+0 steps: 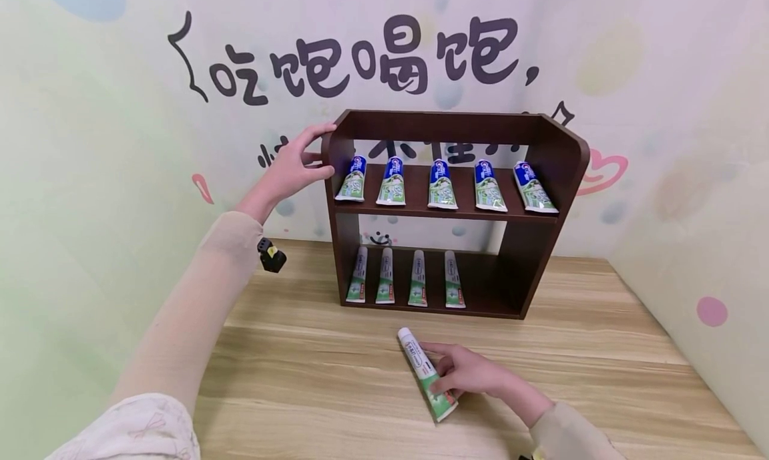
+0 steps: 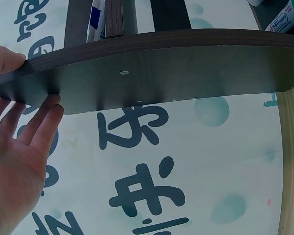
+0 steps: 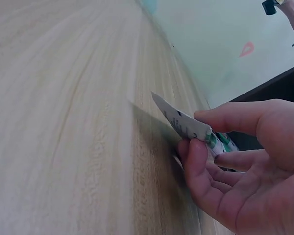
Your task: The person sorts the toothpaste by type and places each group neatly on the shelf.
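Observation:
My right hand (image 1: 471, 372) pinches a white and green toothpaste tube (image 1: 418, 360) just above the wooden table, in front of the shelf. The tube slants, its white cap end toward the shelf. In the right wrist view, thumb and fingers hold the tube (image 3: 179, 117) near its flat end. My left hand (image 1: 296, 165) grips the upper left side of the dark brown two-tier shelf (image 1: 444, 127). In the left wrist view, the thumb and fingers of that hand (image 2: 22, 142) lie on opposite sides of the panel (image 2: 176, 73).
Several blue and green toothpaste tubes (image 1: 442, 185) lean in a row on the upper tier. Several white and green tubes (image 1: 418, 278) stand on the lower tier, toward its left. A patterned wall (image 1: 444, 66) with black lettering rises behind the wooden table (image 1: 300, 380).

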`<control>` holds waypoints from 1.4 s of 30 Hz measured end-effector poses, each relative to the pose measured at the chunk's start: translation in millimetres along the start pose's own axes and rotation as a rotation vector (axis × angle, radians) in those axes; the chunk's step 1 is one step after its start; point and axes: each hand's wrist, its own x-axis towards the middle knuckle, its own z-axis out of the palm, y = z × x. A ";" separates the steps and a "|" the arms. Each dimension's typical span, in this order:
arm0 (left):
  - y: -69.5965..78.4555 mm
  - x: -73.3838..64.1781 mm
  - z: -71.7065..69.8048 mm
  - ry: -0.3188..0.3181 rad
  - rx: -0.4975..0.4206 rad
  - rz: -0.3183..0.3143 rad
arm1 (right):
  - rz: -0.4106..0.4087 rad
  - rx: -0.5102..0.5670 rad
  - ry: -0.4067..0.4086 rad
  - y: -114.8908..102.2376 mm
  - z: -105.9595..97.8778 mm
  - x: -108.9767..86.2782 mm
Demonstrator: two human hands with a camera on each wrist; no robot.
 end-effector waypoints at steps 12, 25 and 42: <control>0.7 0.3 0.6 0.001 -0.002 0.002 | -0.019 0.256 -0.107 10.2 -5.6 -4.5; 1.8 -0.8 0.6 -0.002 -0.009 -0.009 | -0.070 0.311 -0.069 6.7 -18.8 -8.2; -1.4 1.1 1.3 0.007 -0.014 0.009 | -0.176 0.186 0.264 -1.9 -51.0 -12.6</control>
